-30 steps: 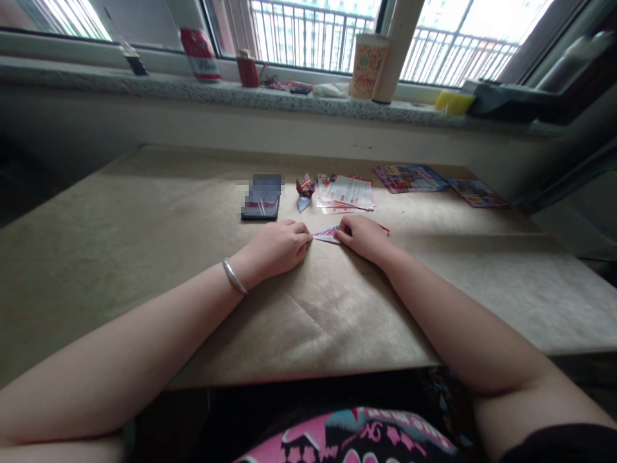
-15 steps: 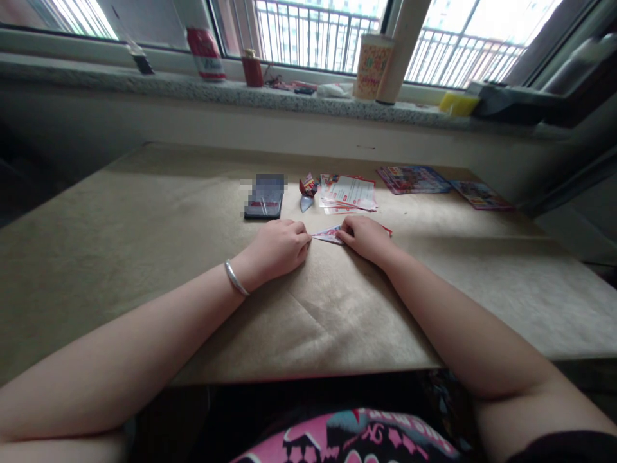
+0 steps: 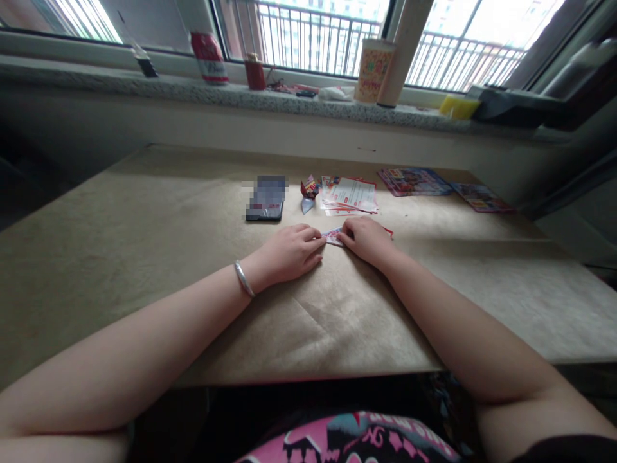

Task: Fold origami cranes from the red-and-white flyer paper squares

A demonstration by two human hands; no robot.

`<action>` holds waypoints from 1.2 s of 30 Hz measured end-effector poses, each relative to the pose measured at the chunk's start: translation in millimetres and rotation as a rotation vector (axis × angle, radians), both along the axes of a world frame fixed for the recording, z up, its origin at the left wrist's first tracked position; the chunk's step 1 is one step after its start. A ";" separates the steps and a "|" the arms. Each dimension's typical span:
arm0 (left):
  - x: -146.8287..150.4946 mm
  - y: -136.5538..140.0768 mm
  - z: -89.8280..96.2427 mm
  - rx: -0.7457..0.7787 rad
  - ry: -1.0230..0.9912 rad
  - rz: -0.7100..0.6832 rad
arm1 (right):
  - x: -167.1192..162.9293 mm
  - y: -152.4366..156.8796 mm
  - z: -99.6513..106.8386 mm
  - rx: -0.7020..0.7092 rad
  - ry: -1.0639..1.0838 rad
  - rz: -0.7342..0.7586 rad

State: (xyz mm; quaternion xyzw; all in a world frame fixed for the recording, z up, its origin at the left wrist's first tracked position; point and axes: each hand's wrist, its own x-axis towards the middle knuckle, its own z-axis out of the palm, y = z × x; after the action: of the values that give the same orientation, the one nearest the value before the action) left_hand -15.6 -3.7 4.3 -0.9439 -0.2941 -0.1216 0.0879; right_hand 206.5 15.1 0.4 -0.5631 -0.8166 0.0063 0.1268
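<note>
A narrow strip of folded printed paper [image 3: 333,236], white with red and blue print, lies flat on the table between my hands. My right hand [image 3: 369,239] is curled over its right part, thumb and fingers closed on it; a red edge shows past the knuckles. My left hand [image 3: 294,251], with a silver bangle at the wrist, rests at the paper's left end. Its fingers are stretched out, the thumb apart, fingertips touching the paper and covering its tip. Just beyond lies a small folded paper piece [image 3: 309,188], red and dark with a grey point.
Behind my hands lie a phone [image 3: 267,198], a stack of printed sheets [image 3: 351,194] and colourful cards [image 3: 414,181], with more cards [image 3: 482,197] farther right. On the windowsill [image 3: 289,101] stand a can [image 3: 209,58], a red bottle [image 3: 254,72] and a paper cup [image 3: 375,71].
My left hand has slid right along the paper from its pointed tip, its fingers now straighter and the thumb apart. My right hand stays on the paper. The view has shifted slightly.
</note>
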 end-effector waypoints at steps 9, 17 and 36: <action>-1.9 3.7 -2.6 -0.011 0.041 -0.020 | 2.8 -0.6 -1.5 0.031 0.044 0.011; -0.9 1.6 1.4 -0.038 0.064 -0.007 | 15.7 0.3 -6.1 0.095 0.134 0.120; -1.0 8.4 -4.3 -0.164 -0.054 -0.157 | 13.4 12.6 -6.4 0.146 0.119 0.191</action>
State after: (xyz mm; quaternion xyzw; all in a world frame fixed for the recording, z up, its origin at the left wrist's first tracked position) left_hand -16.7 4.7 0.0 -0.9645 -0.2303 -0.1290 -0.0074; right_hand 219.9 27.7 -6.0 -0.4708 -0.8557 -0.0076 0.2145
